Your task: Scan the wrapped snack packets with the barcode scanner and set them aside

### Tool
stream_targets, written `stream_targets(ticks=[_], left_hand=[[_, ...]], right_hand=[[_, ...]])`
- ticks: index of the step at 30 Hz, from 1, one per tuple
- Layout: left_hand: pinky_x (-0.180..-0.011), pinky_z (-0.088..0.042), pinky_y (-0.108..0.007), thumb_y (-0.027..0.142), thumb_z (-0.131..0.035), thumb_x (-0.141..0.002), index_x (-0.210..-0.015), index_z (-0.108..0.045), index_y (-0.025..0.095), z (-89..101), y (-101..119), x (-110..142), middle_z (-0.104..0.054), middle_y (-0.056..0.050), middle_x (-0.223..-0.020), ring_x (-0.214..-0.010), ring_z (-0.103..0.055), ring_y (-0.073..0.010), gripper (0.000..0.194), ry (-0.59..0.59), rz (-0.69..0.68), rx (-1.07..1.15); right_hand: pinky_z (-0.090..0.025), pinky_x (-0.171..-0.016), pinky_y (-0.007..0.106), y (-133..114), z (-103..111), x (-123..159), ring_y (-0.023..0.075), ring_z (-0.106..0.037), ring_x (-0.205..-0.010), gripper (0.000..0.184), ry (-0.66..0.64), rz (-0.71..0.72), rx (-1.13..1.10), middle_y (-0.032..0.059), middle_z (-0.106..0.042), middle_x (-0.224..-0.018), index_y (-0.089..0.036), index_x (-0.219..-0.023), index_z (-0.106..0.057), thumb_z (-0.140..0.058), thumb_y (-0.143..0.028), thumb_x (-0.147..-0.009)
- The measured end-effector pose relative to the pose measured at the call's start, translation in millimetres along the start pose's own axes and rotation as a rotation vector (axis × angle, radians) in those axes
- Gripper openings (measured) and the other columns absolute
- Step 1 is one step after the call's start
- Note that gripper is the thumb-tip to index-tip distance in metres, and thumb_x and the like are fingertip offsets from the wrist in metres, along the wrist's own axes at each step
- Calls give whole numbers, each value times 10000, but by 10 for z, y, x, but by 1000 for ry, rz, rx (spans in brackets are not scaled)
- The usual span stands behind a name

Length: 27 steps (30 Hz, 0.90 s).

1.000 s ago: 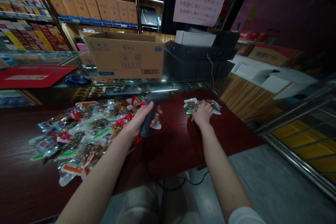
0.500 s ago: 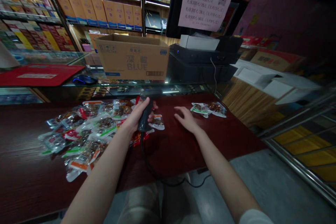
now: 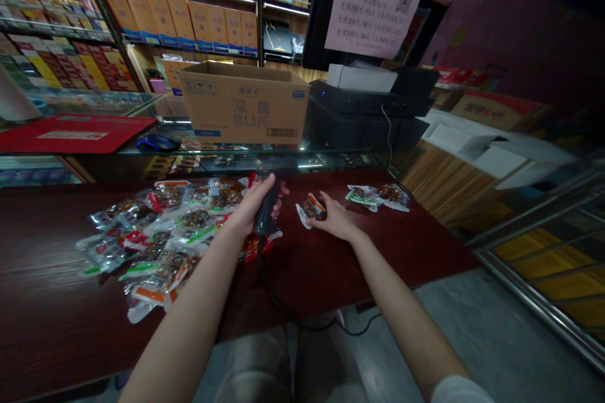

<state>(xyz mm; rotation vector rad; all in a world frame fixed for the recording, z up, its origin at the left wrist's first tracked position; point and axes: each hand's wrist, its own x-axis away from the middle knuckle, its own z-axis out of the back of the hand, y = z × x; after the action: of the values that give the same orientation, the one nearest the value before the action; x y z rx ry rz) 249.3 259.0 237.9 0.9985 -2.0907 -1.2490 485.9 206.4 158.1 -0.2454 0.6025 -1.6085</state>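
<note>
Snack packet (image 3: pixel 311 208) (orange-striped) in right hand (image 3: pixel 339 220), fingers (image 3: pixel 328 199) pinching it; left hand (image 3: pixel 248 209) gripping black scanner (image 3: pixel 265 216).

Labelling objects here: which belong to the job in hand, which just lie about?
Job, it seems:
black corded tool, in left hand
packet, at right hand
packet pile
right-side packets

Just lying about, likely:
mouse
red mat
carton

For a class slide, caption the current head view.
At a table, left hand grips a scanner, right hand a packet.
</note>
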Motion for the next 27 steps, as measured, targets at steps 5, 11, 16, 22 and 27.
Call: stream_targets(ticks=[5,11,16,22,27], left_hand=[[-351,-337,-180,566,-692,-757,-911,-577,127,-21,14,13,-504,43,-505,-378,-443,-73,479,11,7,9],[-347,-331,-184,558,-701,-749,-899,-583,127,-58,-6,18,-482,51,-489,-373,-435,-76,472,-1,31,13],[-353,-353,-197,552,-702,-750,-930,-583,133,-164,-91,33,-525,35,-540,-386,-444,-80,471,-66,48,5],[-360,-346,-184,608,-685,-740,-888,-588,127,-222,-192,65,-560,9,-583,-400,-448,-67,513,-170,59,-102],[-362,-349,-185,613,-661,-760,-902,-577,135,-217,-222,64,-585,-5,-656,-399,-445,-55,506,-204,55,-135]], right_hand=[[-464,-950,500,126,-44,-91,307,-609,-1071,788,85,-57,-331,112,-640,-1135,-193,-1235,-505,-836,-364,-540],[-539,-489,275,236,-40,-195,136,-623,-583,443,178,-201,-984,-41,-626,-814,-247,-966,-464,-736,-409,-656],[-546,-579,246,191,16,-209,131,-649,-715,493,277,-187,-1134,-2,-664,-949,-243,-1034,-529,-787,-336,-623],[-542,-661,301,204,51,-225,194,-666,-829,478,290,-121,-1054,44,-705,-973,-221,-1006,-583,-803,-296,-588],[-553,-823,391,154,94,-219,244,-678,-950,453,308,-121,-1018,77,-724,-1025,-200,-1010,-621,-764,-325,-598]])
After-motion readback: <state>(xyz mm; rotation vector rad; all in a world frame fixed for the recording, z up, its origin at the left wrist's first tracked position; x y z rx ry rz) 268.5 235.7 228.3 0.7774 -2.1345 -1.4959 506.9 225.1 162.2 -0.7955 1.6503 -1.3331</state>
